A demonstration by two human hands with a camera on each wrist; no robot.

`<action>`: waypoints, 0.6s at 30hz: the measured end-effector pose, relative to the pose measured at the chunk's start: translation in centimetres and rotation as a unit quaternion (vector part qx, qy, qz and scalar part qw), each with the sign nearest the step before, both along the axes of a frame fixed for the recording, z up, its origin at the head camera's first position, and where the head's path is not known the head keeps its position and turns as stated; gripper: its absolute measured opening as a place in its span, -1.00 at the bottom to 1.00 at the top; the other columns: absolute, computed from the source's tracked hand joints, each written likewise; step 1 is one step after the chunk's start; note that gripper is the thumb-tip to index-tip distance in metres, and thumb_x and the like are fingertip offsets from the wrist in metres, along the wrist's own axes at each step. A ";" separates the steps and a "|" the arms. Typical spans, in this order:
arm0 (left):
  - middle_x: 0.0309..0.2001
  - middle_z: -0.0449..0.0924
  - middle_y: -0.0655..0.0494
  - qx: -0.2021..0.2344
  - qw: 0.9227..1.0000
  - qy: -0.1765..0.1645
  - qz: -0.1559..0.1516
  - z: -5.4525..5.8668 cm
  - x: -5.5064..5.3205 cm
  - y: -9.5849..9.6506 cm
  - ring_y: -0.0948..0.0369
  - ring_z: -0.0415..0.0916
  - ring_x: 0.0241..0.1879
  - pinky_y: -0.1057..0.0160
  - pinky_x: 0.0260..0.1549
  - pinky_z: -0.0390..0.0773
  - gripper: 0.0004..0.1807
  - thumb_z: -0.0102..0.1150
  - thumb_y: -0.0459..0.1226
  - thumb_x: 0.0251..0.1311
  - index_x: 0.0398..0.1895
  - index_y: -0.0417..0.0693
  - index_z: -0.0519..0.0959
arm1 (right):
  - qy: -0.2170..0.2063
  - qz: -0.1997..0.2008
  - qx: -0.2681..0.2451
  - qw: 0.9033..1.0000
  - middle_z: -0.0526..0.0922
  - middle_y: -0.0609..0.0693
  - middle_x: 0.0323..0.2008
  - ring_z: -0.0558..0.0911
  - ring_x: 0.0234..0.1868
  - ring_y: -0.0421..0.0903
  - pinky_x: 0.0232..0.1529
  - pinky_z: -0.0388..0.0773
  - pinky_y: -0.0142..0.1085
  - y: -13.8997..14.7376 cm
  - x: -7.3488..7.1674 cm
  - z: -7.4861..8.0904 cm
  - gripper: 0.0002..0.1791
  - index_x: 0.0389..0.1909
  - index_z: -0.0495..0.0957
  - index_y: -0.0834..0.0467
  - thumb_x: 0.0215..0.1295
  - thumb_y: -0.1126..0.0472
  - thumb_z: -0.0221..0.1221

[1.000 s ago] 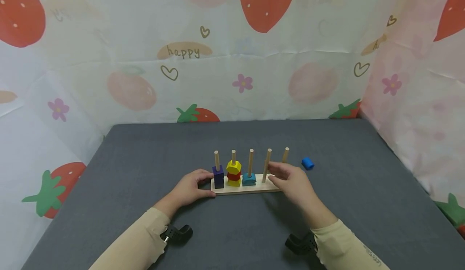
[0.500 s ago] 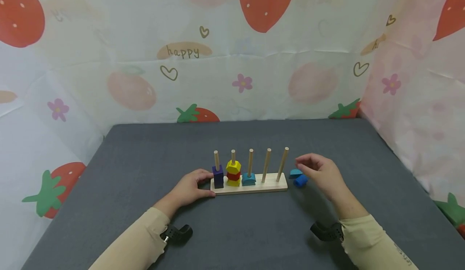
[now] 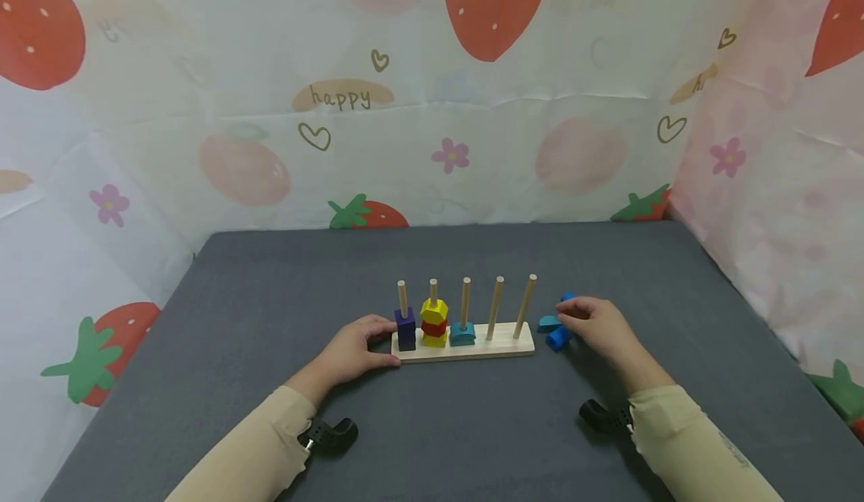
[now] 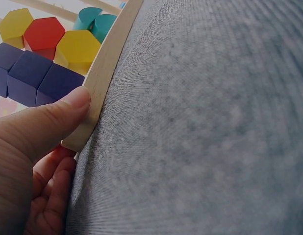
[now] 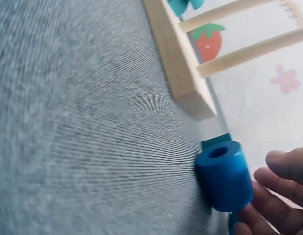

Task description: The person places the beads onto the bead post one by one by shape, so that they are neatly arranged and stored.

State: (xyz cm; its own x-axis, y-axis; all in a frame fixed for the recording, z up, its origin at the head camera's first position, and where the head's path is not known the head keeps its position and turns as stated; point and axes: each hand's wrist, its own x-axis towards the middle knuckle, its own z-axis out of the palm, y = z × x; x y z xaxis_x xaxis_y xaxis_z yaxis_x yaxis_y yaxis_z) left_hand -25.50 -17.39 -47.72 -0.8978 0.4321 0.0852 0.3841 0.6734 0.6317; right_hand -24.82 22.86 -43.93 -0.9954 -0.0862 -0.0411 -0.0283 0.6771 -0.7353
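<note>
My left hand [image 3: 358, 344] grips the left end of a wooden peg board [image 3: 502, 344], its thumb on the front edge in the left wrist view. On the first peg are dark purple cubes [image 4: 31, 68]; on the second, a red hexagon block [image 4: 43, 36] between two yellow ones. Teal rounded blocks [image 3: 463, 334] sit on the third peg. My right hand [image 3: 601, 329] is right of the board, its thumb [image 5: 291, 164] apart from its fingers [image 5: 271, 203]. Those fingers are right beside a blue cylinder block [image 5: 224, 177] with a hole, lying on the table.
A light-blue half-round block [image 3: 548, 323] lies between the board and the cylinder. Another blue block [image 3: 568, 296] shows just behind my right fingertips. The two right pegs [image 3: 525, 308] are bare. A strawberry-print curtain [image 3: 418, 112] stands behind the grey table [image 3: 432, 427].
My right hand has moved right from the board's right end, then down beside the blue blocks. The half-round block and nearer cylinder have come into view. My left hand has stayed put.
</note>
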 end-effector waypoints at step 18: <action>-0.07 0.50 0.23 -0.004 1.000 0.001 0.003 0.0 0.0 0.0 0.25 0.43 -0.08 0.13 0.00 0.43 -0.36 0.38 0.05 -0.16 0.04 0.00 0.54 | -0.049 0.012 0.073 0.996 0.65 0.09 -0.20 0.54 -0.19 -0.01 -0.23 0.48 -0.16 -1.5 -0.6 -0.2 -0.73 -0.17 0.65 0.18 0.18 0.12 0.20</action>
